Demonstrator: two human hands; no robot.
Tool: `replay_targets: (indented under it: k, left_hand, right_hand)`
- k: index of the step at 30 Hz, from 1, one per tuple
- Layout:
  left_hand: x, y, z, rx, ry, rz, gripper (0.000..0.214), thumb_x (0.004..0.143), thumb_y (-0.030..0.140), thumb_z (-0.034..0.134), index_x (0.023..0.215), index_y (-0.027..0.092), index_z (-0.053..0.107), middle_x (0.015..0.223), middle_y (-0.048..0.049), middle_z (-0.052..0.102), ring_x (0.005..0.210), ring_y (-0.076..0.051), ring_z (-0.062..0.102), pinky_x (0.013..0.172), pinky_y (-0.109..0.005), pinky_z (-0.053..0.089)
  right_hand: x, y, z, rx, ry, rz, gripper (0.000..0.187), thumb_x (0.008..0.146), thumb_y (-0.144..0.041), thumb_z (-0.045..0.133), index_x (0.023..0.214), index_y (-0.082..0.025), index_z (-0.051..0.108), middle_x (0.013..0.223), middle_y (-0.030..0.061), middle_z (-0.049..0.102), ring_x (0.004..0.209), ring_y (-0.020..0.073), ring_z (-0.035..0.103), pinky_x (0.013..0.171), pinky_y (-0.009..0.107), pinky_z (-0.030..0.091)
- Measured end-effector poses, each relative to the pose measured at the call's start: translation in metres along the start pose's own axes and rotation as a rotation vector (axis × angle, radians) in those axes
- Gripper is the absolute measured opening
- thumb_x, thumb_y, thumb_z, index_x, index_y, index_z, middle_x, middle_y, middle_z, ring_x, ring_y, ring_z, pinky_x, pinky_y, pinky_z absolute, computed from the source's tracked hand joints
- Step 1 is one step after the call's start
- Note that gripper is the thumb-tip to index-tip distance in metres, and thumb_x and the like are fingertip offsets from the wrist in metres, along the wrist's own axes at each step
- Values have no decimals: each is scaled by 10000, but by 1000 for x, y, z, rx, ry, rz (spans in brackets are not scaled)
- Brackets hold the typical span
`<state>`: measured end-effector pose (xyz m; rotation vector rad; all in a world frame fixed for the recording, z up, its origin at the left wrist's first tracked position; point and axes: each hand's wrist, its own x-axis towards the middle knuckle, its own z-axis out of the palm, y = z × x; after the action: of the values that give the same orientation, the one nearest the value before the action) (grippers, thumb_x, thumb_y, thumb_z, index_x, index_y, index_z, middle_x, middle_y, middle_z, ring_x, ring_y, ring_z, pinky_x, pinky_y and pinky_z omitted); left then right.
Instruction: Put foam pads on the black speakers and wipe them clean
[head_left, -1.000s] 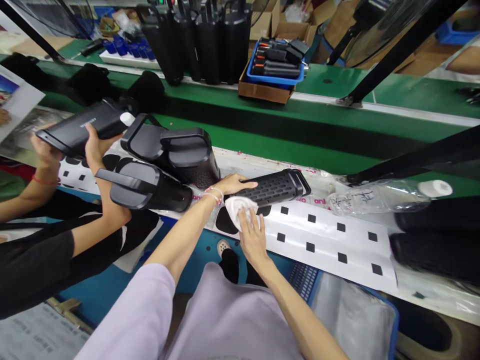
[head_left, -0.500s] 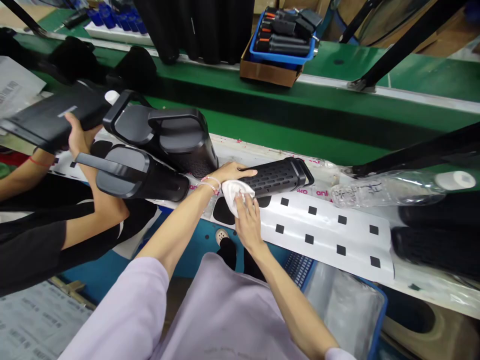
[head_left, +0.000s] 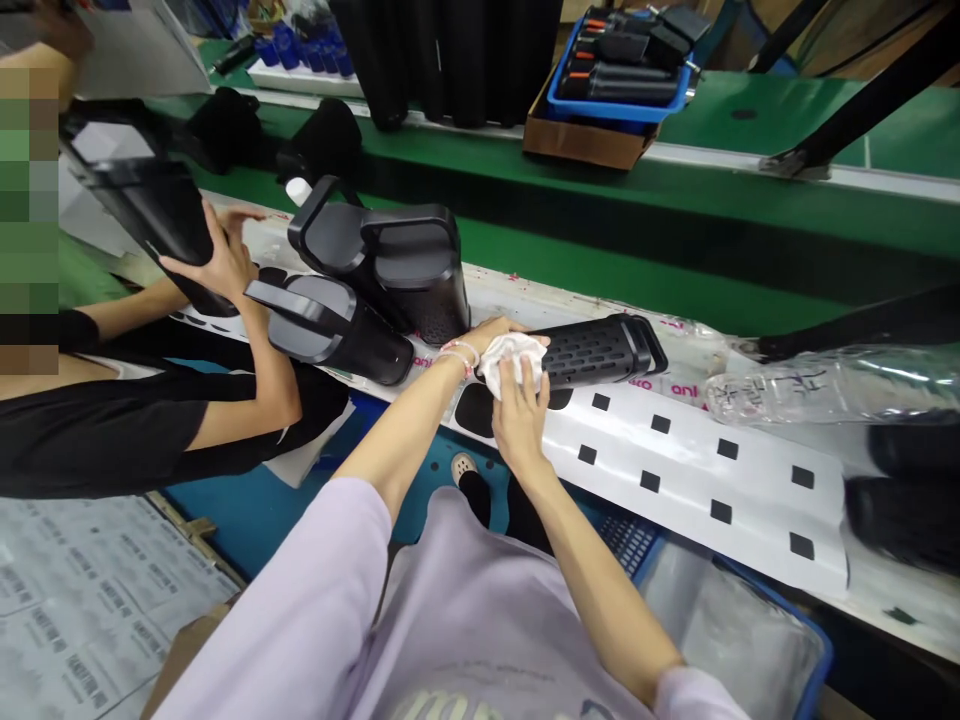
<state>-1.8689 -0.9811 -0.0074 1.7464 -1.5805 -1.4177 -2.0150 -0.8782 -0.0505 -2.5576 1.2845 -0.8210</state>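
A black perforated speaker (head_left: 600,350) lies on its side on the bench. My left hand (head_left: 491,333) grips its left end, fingers curled over the top. My right hand (head_left: 519,412) presses a crumpled white cloth (head_left: 510,355) against the speaker's near side, fingers closed on the cloth. Under them lies a white sheet with small black squares (head_left: 697,470).
Two black handled units (head_left: 390,260) lie left of the speaker. A co-worker at the left holds another black unit (head_left: 157,215). A clear plastic bottle (head_left: 825,385) lies at the right. Beyond runs a green conveyor (head_left: 675,260) with a blue tray (head_left: 622,70) on a box.
My right hand has slid the cloth up onto the speaker's side. The view has shifted right. The co-worker has tilted the black unit upward.
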Motion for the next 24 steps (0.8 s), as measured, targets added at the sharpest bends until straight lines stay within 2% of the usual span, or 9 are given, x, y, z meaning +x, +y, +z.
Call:
replay_targets:
  k: [4, 7, 11, 16, 18, 19, 21, 22, 24]
  left_hand:
    - [1, 2, -1, 57, 10, 18, 596, 683, 692, 603, 1066, 250, 716, 1064, -9, 719, 1048, -251, 620, 927, -307, 436]
    - [1, 5, -4, 73, 12, 33, 592, 698, 700, 582, 1075, 262, 713, 1134, -7, 698, 1096, -250, 604, 965, -304, 414]
    - [3, 4, -4, 79, 14, 46, 573, 709, 689, 582, 1050, 250, 724, 1089, -9, 715, 1049, -244, 623, 950, -297, 420]
    - [3, -2, 1, 87, 43, 35, 523, 700, 644, 620, 1017, 244, 735, 1006, -19, 736, 990, -258, 639, 872, -311, 458]
    - [3, -2, 3, 82, 56, 36, 514, 689, 632, 640, 1018, 249, 735, 996, -21, 738, 993, -262, 640, 863, -313, 465]
    - [2, -1, 3, 75, 61, 41, 508, 683, 628, 648, 1010, 250, 737, 991, -20, 739, 994, -261, 641, 871, -313, 465]
    - [1, 0, 3, 55, 81, 63, 502, 678, 628, 657, 991, 244, 740, 994, -19, 738, 995, -257, 644, 901, -314, 458]
    - [-1, 1, 3, 41, 109, 80, 502, 689, 628, 649, 993, 238, 735, 1014, -22, 733, 1004, -255, 642, 920, -316, 451]
    - [-8, 1, 6, 7, 221, 119, 501, 772, 616, 568, 1038, 215, 708, 1101, -38, 705, 1069, -246, 614, 975, -319, 419]
  right_hand:
    - [-22, 1, -2, -16, -41, -58, 689, 883, -19, 306, 1505, -140, 37, 1424, 117, 441, 1423, 248, 147, 1125, 527, 179]
    - [-34, 2, 0, -30, -31, -59, 688, 892, -38, 328, 1503, -135, 27, 1405, 119, 464, 1422, 251, 155, 1122, 530, 192]
    - [-27, -1, 0, -23, -22, -5, 646, 903, -59, 336, 1503, -124, 105, 1391, 99, 486, 1428, 252, 123, 1131, 534, 164]
    - [0, -5, -4, 23, -40, 37, 558, 893, -71, 322, 1450, -92, 320, 1412, 92, 461, 1435, 245, 72, 1152, 517, 101]
    - [-3, -5, -5, 108, -78, 67, 556, 883, -61, 315, 1436, -109, 358, 1423, 84, 448, 1434, 225, 89, 1159, 508, 76]
    - [-10, -4, -7, 204, -107, 122, 558, 873, -59, 327, 1423, -135, 388, 1417, 74, 457, 1431, 211, 114, 1162, 499, 68]
    - [-36, 1, -12, 452, -160, 324, 520, 847, -95, 394, 1345, -194, 505, 1383, 54, 500, 1413, 213, 199, 1162, 486, 99]
    - [-52, 7, -16, 582, -164, 470, 468, 831, -137, 444, 1274, -212, 576, 1347, 53, 537, 1390, 228, 264, 1155, 482, 140]
    - [-83, 26, -28, 685, -127, 697, 389, 819, -259, 501, 1180, -199, 635, 1261, 89, 601, 1278, 281, 441, 1087, 503, 298]
